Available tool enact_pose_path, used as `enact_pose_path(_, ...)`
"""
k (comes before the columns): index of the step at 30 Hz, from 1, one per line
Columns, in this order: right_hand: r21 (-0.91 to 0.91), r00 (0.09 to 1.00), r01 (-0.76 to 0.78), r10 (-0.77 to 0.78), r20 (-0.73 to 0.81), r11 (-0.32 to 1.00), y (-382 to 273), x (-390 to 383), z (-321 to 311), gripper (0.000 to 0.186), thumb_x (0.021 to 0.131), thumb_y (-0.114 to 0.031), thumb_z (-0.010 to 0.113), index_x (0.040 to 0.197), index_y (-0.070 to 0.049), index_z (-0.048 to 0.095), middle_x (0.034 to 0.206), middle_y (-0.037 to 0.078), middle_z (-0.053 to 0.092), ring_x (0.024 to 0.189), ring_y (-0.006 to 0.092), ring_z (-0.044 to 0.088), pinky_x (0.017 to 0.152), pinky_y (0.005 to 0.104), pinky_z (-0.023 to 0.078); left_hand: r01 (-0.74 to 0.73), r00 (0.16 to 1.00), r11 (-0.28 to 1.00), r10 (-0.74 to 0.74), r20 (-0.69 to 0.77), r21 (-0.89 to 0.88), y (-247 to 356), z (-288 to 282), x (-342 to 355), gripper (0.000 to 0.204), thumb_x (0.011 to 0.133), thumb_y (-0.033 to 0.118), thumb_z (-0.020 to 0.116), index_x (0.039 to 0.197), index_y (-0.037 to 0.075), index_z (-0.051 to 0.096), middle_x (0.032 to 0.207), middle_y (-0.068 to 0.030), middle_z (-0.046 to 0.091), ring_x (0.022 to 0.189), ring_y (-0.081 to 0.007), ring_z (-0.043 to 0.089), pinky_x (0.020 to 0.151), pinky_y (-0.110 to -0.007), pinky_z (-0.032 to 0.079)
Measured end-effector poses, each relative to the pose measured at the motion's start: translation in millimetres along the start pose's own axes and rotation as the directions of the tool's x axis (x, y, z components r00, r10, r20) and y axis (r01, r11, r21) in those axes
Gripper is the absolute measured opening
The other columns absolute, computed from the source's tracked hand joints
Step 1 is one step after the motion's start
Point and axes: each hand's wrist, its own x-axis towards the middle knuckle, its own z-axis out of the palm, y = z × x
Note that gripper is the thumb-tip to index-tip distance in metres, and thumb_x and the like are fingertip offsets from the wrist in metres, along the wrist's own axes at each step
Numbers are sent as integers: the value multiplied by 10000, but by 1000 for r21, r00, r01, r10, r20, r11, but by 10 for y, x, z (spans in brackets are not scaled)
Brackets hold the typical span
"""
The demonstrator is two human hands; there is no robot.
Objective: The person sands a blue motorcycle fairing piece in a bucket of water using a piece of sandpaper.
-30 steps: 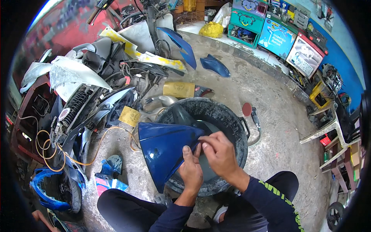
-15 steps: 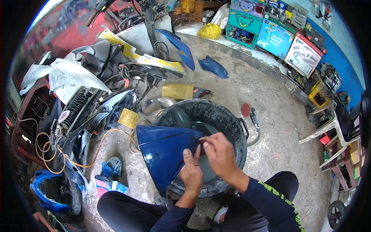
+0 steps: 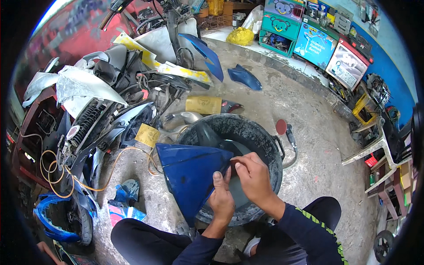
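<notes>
My left hand grips a dark blue, roughly triangular motorcycle body panel by its right edge, thumb on the upper face. The panel is held tilted over the near left part of a round black tub. My right hand is closed, its fingers pinching a small reddish-brown piece of sandpaper against the panel's narrow right tip. Cloudy water lies in the tub. A dark grey part leans inside it at the far left.
Yellow sandpaper sheets lie beyond the tub. A sander with a round red pad rests to its right. Stripped motorcycle parts and an orange hose crowd the left. Another blue panel lies farther off; a pale chair stands right.
The blue panel has shifted slightly right and down and tilted a little, so the bright glint on it is gone. Both hands keep their holds, the right fingers moving slightly at the tip.
</notes>
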Motion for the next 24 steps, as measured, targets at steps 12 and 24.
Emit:
enact_pose_path(12,9,1000,0,0,-5,1000,-19,-2,0,231,942,-107,569,1061,20,721,969,189,643,888,348,662,794,424,523,205,979,962,-204,-26,182,-42,-161,17,493,1107,322,422,1273,-128,537,1312,-172,581,1230,-257,591,1121,-410,465)
enact_pose_path(24,-34,997,-57,56,-53,998,22,62,-19,220,933,-103,577,1039,22,724,977,189,644,892,349,662,799,419,520,-64,996,997,66,51,-44,-31,-71,60,427,1090,275,477,1344,-67,498,1334,-160,579,1227,-255,588,1099,-451,484)
